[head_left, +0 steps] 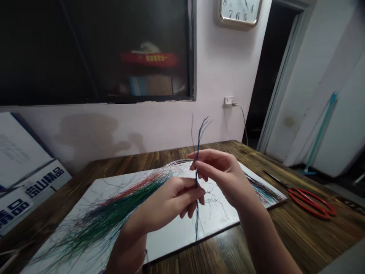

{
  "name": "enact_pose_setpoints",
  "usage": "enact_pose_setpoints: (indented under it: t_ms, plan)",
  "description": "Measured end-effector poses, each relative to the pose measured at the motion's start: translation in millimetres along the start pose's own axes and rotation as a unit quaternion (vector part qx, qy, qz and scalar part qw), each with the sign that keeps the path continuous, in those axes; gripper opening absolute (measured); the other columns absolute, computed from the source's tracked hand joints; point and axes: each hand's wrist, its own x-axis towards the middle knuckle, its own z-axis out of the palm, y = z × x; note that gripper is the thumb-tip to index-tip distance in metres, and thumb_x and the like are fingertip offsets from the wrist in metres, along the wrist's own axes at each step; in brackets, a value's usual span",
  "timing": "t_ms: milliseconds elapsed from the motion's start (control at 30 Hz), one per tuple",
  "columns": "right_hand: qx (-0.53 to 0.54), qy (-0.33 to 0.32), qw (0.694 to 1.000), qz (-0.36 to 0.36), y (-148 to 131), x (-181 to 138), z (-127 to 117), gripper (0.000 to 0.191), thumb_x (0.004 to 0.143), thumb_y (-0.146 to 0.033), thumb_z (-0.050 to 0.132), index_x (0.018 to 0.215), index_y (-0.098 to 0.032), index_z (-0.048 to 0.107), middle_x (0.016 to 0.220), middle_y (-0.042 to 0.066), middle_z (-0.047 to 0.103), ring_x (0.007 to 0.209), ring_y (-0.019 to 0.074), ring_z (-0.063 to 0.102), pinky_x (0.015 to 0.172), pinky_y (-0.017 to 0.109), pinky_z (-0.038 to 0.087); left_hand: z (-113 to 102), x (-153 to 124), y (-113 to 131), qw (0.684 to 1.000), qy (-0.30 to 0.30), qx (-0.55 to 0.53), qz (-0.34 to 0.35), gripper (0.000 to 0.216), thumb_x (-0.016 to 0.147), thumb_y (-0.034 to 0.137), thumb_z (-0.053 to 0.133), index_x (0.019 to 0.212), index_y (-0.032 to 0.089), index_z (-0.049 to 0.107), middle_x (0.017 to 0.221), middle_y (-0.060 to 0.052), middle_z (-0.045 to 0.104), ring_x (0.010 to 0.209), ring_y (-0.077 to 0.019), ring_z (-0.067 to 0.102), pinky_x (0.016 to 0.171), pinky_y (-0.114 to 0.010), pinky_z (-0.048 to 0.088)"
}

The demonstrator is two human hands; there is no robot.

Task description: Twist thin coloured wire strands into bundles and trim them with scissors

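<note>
Twisted bundle of thin blue wire strands (197, 152) stood near upright between both hands, centre of view, top ends splayed, lower tail hanging over a white board (199, 232). Left hand (171, 201) was below and to the image left, its fingers (194, 194) curled narrow around the bundle. Right hand (221, 177) was just above, its fingers (199, 165) pinched narrow on the strands. The hands were nearly touching, with a short bit of bundle visible between them.

Loose mass of fine red, green and blue wires (114, 215) lay fanned across the board, under the left wrist. Smaller multicoloured wire bunch (264, 190) sat near the far right board edge. Board lay on a dark wooden surface (288, 232). Red-handled scissors (310, 203) lay on that surface, right of the board and well clear of the right hand.

Signs with blue characters (28, 201) leaned at far left. Behind: pale wall (171, 125) with a dark glass panel (85, 49), a square clock (238, 9) and a power socket (228, 101) with a cord. Doorway (270, 68) at right.
</note>
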Motion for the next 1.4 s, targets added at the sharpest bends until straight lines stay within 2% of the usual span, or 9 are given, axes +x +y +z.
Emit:
enact_pose_setpoints:
  t_ms: [367, 633, 733, 800, 933, 1033, 1100, 1267, 1400]
  plan:
    - [0.044, -0.05, 0.998, 0.012, 6.3, -0.4, -6.8, 0.016, 0.086, -0.022, 0.061, 0.097, -0.018, 0.071, 0.072, 0.0, 0.062, 0.059, 0.0057, 0.051, 0.055, 0.019, 0.041, -8.2, -5.8, -3.2, 0.999, 0.04, 0.029, 0.015, 0.029, 0.089, 0.031, 0.049, 0.074, 0.015, 0.067, 0.053, 0.003, 0.048, 0.049, -0.0072, 0.043, 0.045, -0.019, 0.032]
    - [-0.006, 0.011, 0.999, -0.041, 4.1, -0.4, -6.1, 0.014, 0.084, -0.022, 0.063, 0.096, -0.018, 0.071, 0.066, -0.001, 0.063, 0.054, 0.0067, 0.053, 0.05, 0.021, 0.042, -5.3, -5.1, -3.1, 0.998, 0.051, 0.034, 0.023, 0.029, 0.086, 0.032, 0.052, 0.069, 0.016, 0.069, 0.052, 0.003, 0.048, 0.048, -0.0082, 0.041, 0.044, -0.02, 0.03]
    - [-0.036, 0.024, 0.998, -0.05, 4.8, 0.2, -5.1, 0.016, 0.084, -0.022, 0.063, 0.097, -0.017, 0.071, 0.063, -0.001, 0.063, 0.05, 0.0066, 0.053, 0.048, 0.021, 0.043, -5.6, -4.4, -4.4, 0.998, 0.041, 0.037, 0.016, 0.027, 0.087, 0.034, 0.053, 0.074, 0.016, 0.07, 0.056, 0.002, 0.053, 0.054, -0.0103, 0.047, 0.048, -0.021, 0.035]
    - [-0.056, 0.015, 0.997, -0.043, 5.6, 0.5, -4.5, 0.016, 0.083, -0.023, 0.063, 0.096, -0.016, 0.071, 0.061, -0.001, 0.062, 0.049, 0.0067, 0.052, 0.047, 0.021, 0.043, -6.1, -3.3, -6.1, 0.997, 0.064, 0.022, 0.037, 0.022, 0.086, 0.034, 0.055, 0.085, 0.018, 0.069, 0.069, -0.001, 0.061, 0.066, -0.0132, 0.055, 0.058, -0.023, 0.042]
    - [-0.101, -0.032, 0.994, -0.034, 7.7, -0.6, -3.2, 0.015, 0.083, -0.024, 0.063, 0.094, -0.017, 0.07, 0.059, -0.002, 0.058, 0.05, 0.007, 0.052, 0.045, 0.021, 0.042, -6.7, -0.4, -8.8, 0.975, 0.188, -0.039, 0.109, 0.029, 0.082, 0.033, 0.063, 0.107, 0.018, 0.063, 0.094, -0.007, 0.067, 0.087, -0.0187, 0.061, 0.077, -0.031, 0.049]
    - [-0.141, -0.025, 0.988, -0.048, 9.5, -2.6, -0.7, 0.014, 0.082, -0.02, 0.063, 0.095, -0.018, 0.068, 0.061, -0.002, 0.06, 0.051, 0.0075, 0.052, 0.047, 0.022, 0.043, -5.9, 1.7, -8.8, 0.942, 0.3, -0.092, 0.121, 0.026, 0.079, 0.032, 0.067, 0.099, 0.016, 0.064, 0.095, -0.007, 0.067, 0.089, -0.0183, 0.062, 0.078, -0.029, 0.049]
    - [-0.161, -0.009, 0.986, -0.045, 11.0, -3.2, 1.6, 0.013, 0.08, -0.019, 0.064, 0.093, -0.019, 0.064, 0.062, -0.002, 0.062, 0.052, 0.0087, 0.054, 0.048, 0.023, 0.046, -5.4, 2.4, -8.0, 0.926, 0.339, -0.113, 0.121, 0.021, 0.077, 0.029, 0.069, 0.092, 0.015, 0.066, 0.09, -0.006, 0.068, 0.085, -0.0162, 0.063, 0.074, -0.025, 0.05]
    - [-0.153, -0.016, 0.988, -0.022, 13.8, -1.9, 5.8, 0.017, 0.076, -0.014, 0.066, 0.081, -0.022, 0.051, 0.06, -0.003, 0.064, 0.05, 0.0108, 0.058, 0.047, 0.025, 0.046, -4.5, 2.0, -6.8, 0.933, 0.313, -0.131, 0.119, 0.006, 0.073, 0.019, 0.07, 0.077, 0.016, 0.067, 0.072, -0.001, 0.067, 0.07, -0.0126, 0.062, 0.066, -0.022, 0.05]
    - [-0.18, -0.016, 0.983, -0.042, 13.0, -1.5, 7.0, 0.015, 0.074, -0.011, 0.066, 0.074, -0.02, 0.054, 0.06, -0.003, 0.062, 0.051, 0.0097, 0.057, 0.049, 0.025, 0.046, -2.9, 2.7, -8.1, 0.934, 0.305, -0.148, 0.117, 0.005, 0.072, 0.016, 0.069, 0.076, 0.016, 0.065, 0.071, 0.0, 0.067, 0.068, -0.0113, 0.061, 0.065, -0.022, 0.05]
